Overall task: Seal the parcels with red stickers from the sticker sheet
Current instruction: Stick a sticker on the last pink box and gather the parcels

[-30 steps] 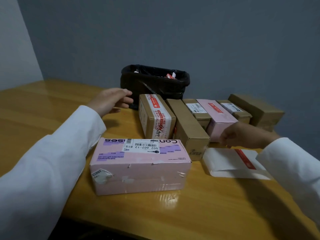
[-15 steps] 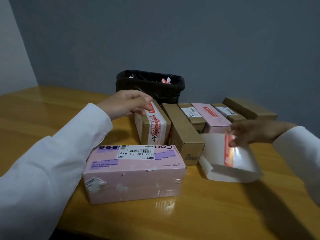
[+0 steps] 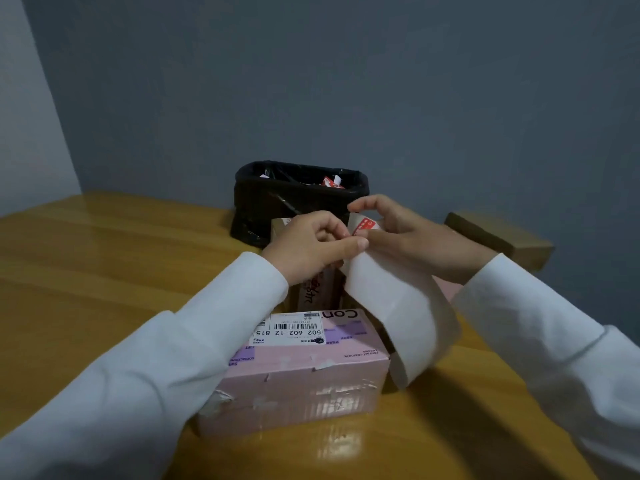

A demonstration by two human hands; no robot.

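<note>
Both hands meet above the pink parcel (image 3: 294,382). Left hand (image 3: 311,247) and right hand (image 3: 412,237) pinch the sticker sheet (image 3: 398,306), which hangs curled beside that parcel. Black bin (image 3: 298,199) stands behind it on the desk (image 3: 104,271).

Table (image 3: 104,271) carries everything. Large parcel (image 3: 304,368) nearest the camera at centre. Behind it, 12 o'clock, an upright parcel (image 3: 318,292), mostly hidden by the hands. Bin (image 3: 298,199) further back at 12 o'clock, against the wall (image 3: 346,81), scraps inside. Another parcel (image 3: 502,237) at 2 o'clock from the large parcel, near the table's far edge. Left hand (image 3: 311,247) and right hand (image 3: 408,237) meet above the upright parcel, in front of the bin. Sticker sheet (image 3: 398,306) hangs from the hands toward 5 o'clock, its lower end just right of the large parcel.
</note>
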